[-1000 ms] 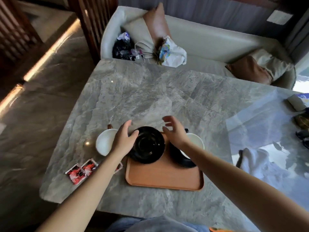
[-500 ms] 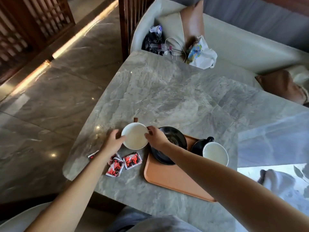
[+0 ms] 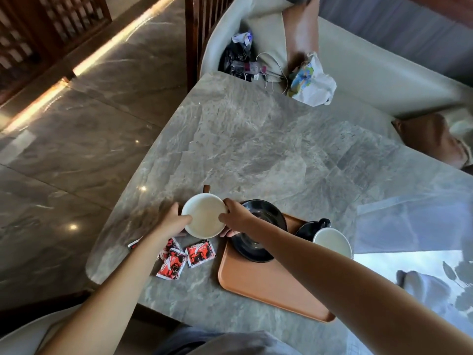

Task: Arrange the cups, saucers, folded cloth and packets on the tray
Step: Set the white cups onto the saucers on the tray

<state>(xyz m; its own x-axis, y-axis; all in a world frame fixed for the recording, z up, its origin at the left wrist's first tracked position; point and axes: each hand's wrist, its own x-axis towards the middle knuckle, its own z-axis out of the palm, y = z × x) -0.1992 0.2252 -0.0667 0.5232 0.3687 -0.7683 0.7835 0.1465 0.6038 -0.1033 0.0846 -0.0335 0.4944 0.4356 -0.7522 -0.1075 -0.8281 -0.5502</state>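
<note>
Both hands have left the black saucer they flanked a second ago and swung across to the white cup (image 3: 204, 216), which sits on the marble table (image 3: 256, 149) just off the tray's corner. The left hand (image 3: 170, 221) presses its fingertips against the cup's near-left rim, and the right hand (image 3: 236, 218) closes thumb and fingers on the opposite rim, so the cup is clamped between the two hands. A small brown handle pokes out on the far side of the cup, away from all the fingers. Just behind the right wrist, the empty black saucer (image 3: 258, 229) rests on the orange tray (image 3: 268, 285), overhanging the tray's far corner. Further along the right forearm, a second white cup (image 3: 332, 243) stands on the tray in front of a dark saucer or lid that is partly hidden. Below the left wrist, three or so red and black packets (image 3: 185, 257) lie loose on the table. A white cloth (image 3: 419, 285) lies well beyond the right elbow, in bright glare. The step appears to be lifting this cup onto the empty saucer. Doing it well likely means raising it level, clearing the saucer's raised rim, centring it in the well, and releasing only once it sits flat.
</note>
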